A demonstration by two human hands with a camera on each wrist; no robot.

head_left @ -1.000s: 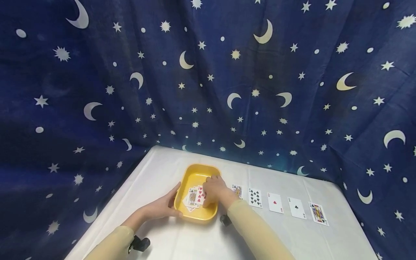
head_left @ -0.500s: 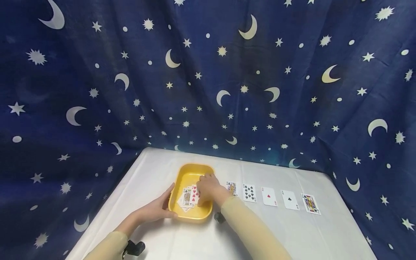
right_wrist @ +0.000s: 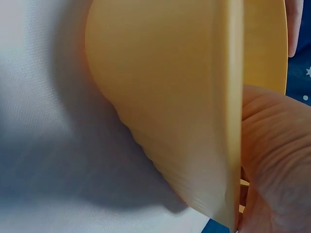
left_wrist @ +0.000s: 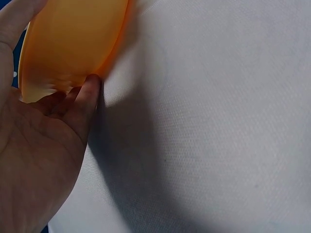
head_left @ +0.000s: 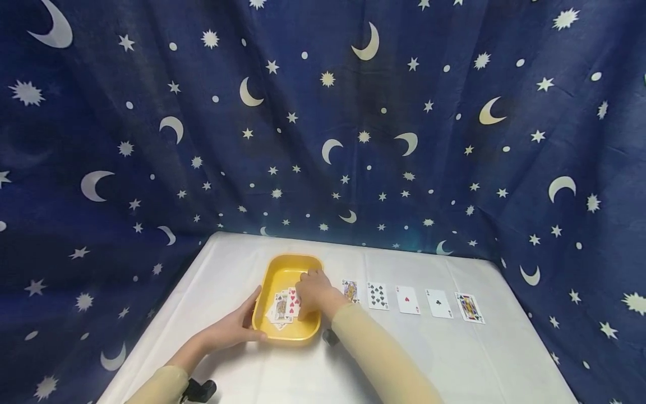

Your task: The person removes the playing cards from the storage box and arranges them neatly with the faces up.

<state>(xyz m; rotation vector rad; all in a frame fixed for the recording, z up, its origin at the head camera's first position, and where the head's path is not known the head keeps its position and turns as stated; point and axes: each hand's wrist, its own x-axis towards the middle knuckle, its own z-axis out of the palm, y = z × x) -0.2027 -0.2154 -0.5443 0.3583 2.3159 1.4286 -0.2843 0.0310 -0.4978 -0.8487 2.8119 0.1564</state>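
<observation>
My left hand [head_left: 233, 330] holds the yellow plastic tray [head_left: 282, 272] at its near left corner, thumb at the near rim and fingers along the left side. The left wrist view shows the fingers against the tray's outer wall. My right hand [head_left: 314, 292] reaches over the right rim into the tray, fingers curled down beside the cards. Its fingertips are hidden, so any card between them cannot be seen. Left of it, inside the tray, a hearts card [head_left: 292, 303] and a face card [head_left: 281, 310] lie overlapping on other playing cards.
To the tray's right, playing cards lie face up in a row: a face card [head_left: 350, 290], a ten of spades [head_left: 377, 295], an ace of hearts [head_left: 407, 299], an ace of clubs [head_left: 439, 303] and another face card [head_left: 470, 307]. A white cloth [head_left: 398, 353] covers the table; a blue star-patterned curtain [head_left: 303, 140] hangs behind.
The head view has shifted, so the whole scene sits further left. Both hands keep about the same places at the tray, and the row of cards looks unchanged.
</observation>
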